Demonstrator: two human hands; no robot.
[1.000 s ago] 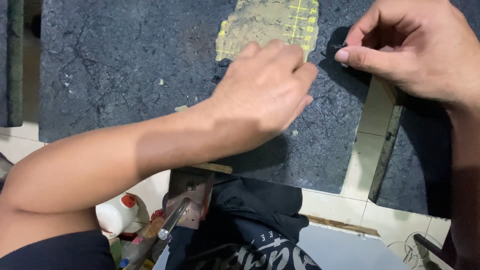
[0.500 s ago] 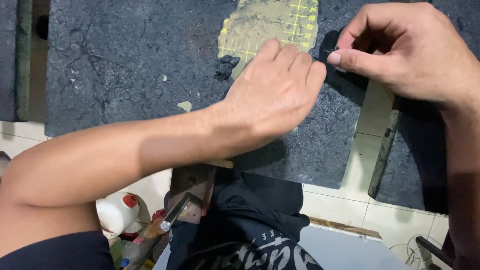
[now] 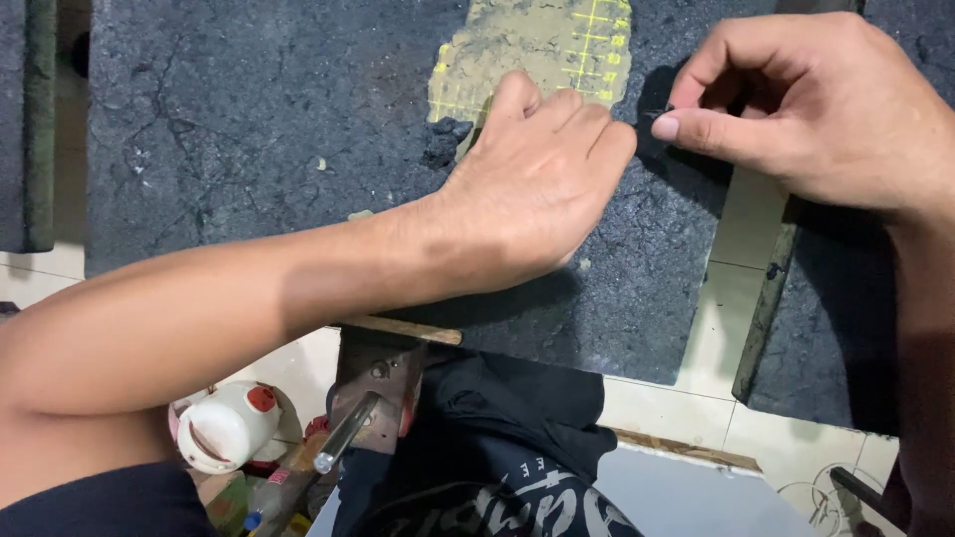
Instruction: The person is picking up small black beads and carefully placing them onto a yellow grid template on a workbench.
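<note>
Two hands on dark mat point(image 3: 249, 129), left hand point(image 3: 532, 179) pressed flat, right hand point(image 3: 806, 109) pinching small dark scrap point(image 3: 655, 117).

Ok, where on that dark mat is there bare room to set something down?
The dark mat is bare to the left of the worn yellow gridded patch, above the forearm. The left hand and right hand crowd the patch's right edge. Below the mat's edge, a white bottle and dark cloth crowd the floor.

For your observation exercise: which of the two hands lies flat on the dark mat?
The left hand; it lies palm-down, while the right hand pinches something small and dark.
</note>
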